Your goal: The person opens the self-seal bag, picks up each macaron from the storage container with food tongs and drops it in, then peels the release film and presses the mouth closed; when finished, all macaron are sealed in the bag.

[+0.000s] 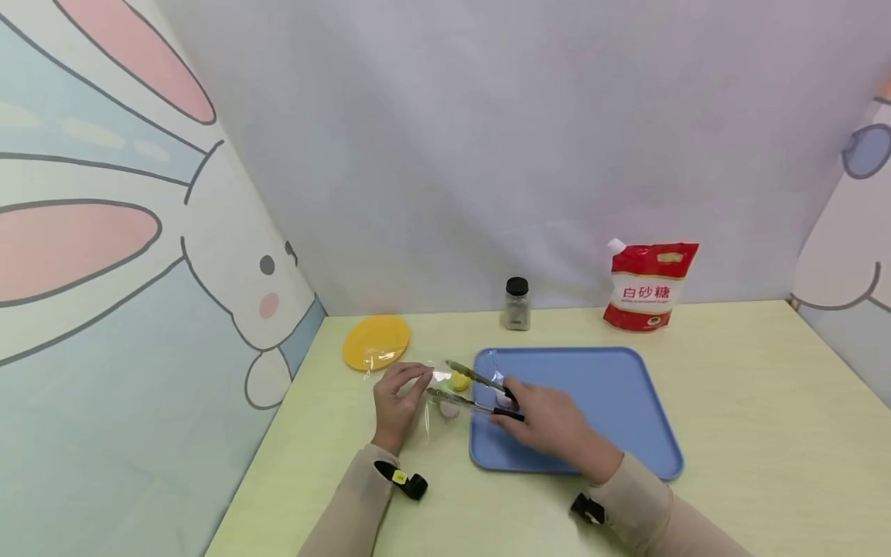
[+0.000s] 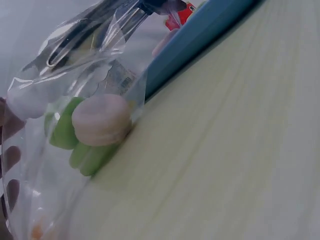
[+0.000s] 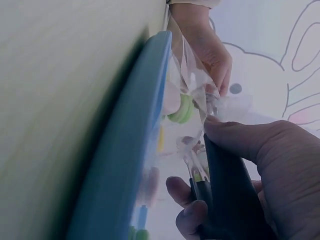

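Right hand [image 1: 553,424], fingers wrapped round the black handles of one pair of tongs [image 1: 475,377], arms spread apart; left hand [image 1: 395,402], pinching one clear bag [image 2: 37,165] at the left of a blue tray [image 1: 616,394]. Pink macaron [image 2: 101,120] and green macarons [image 2: 62,127], visible through the film. Toward the table's [image 1: 738,418] back: yellow disc [image 1: 377,342], black-lidded jar [image 1: 517,305], red-and-white pouch [image 1: 650,286].

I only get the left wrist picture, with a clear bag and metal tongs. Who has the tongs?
Observer: The right hand grips the tongs by their black handles.
Operator: What's that red scrap past the tray?
Observer: A red-and-white pouch with a white cap, standing behind the tray.
Operator: Anything beyond the left hand?
Observer: A round yellow disc, at the far left of the table.
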Tool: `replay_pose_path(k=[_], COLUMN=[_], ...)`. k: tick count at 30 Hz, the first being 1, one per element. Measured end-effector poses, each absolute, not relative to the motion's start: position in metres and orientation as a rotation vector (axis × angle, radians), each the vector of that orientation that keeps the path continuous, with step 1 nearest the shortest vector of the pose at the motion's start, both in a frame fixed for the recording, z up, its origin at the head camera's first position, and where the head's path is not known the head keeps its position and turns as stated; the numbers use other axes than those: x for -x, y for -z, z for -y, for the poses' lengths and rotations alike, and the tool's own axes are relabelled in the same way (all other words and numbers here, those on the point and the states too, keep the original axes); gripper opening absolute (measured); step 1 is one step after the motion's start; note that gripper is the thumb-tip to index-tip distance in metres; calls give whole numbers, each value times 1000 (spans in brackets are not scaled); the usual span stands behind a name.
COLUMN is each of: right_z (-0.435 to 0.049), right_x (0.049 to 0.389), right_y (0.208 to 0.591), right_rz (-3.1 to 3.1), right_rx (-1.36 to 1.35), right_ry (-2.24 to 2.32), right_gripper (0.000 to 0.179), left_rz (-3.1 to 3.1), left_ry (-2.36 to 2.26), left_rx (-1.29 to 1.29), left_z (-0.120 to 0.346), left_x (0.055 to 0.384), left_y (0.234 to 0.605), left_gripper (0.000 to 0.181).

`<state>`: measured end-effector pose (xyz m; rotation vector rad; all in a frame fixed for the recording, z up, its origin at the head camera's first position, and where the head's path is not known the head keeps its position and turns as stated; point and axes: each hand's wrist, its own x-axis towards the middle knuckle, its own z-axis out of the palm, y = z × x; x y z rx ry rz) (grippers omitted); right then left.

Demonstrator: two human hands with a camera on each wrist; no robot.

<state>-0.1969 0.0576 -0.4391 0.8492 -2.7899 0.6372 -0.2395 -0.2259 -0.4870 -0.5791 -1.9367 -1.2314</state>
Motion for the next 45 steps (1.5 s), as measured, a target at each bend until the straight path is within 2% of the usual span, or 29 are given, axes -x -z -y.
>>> replay_pose_path(k=[8,16,20,23,27,32,38,42,45], right_z=[-72,-106,-132,-159,-197,-229,-240,-241,-241], right_x=[194,185,175,164,147,136,137,137,136], right_y=[434,427,426,433,448,466,483,488,489], right_rz=[2861,2895,2785,2618,2411,2285,2334,2376,2390], right_rx=[-748,-643,-631,-657,-661,-490,-473,-474,-464], right_ry=[-660,-685,-784,-870,-1018,-1159,-1145,-1124,-1113], right_gripper=[47,60,57,55,62,65,65,65,65], left_rz=[1954,1973,1985,1988,1987,1963,1917,1883,1869], left_ry=[1214,1204,1204,1230,1254,1266,1309,1331,1344], left_rx=[543,505,500,514,540,545,556,560,563], left_z=[215,217,217,217,221,230,236,237,237], left_x=[224,223,222,222,227,236,240,240,240], left_y=[462,461,460,458,465,481,489,490,491], left_gripper=[11,10,10,11,10,9,4,15,14])
